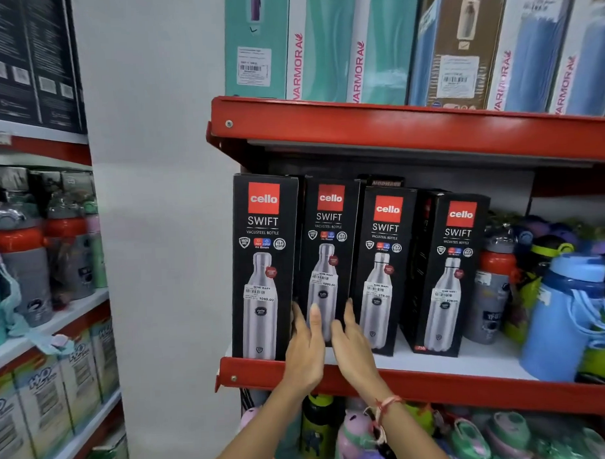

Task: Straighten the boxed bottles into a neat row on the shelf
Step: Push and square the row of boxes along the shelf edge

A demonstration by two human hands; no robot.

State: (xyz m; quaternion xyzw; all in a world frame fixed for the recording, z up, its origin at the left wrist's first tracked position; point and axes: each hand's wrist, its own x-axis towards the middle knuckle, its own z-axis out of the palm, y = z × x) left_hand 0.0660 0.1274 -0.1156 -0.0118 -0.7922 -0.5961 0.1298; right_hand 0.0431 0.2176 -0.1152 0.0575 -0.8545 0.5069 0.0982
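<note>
Several black Cello Swift bottle boxes stand upright on the red-edged shelf. The leftmost box sits at the front edge. The second box stands a little further back. The third box and the fourth box are turned slightly and set back. My left hand and my right hand grip the lower part of the second box from either side, fingers up along its front. Its bottom edge is hidden by my hands.
Loose bottles crowd the shelf's right side, a blue one nearest. The upper shelf hangs low over the boxes and carries tall Varmora boxes. More bottles fill the shelf below. A second rack stands at the left beyond a white wall.
</note>
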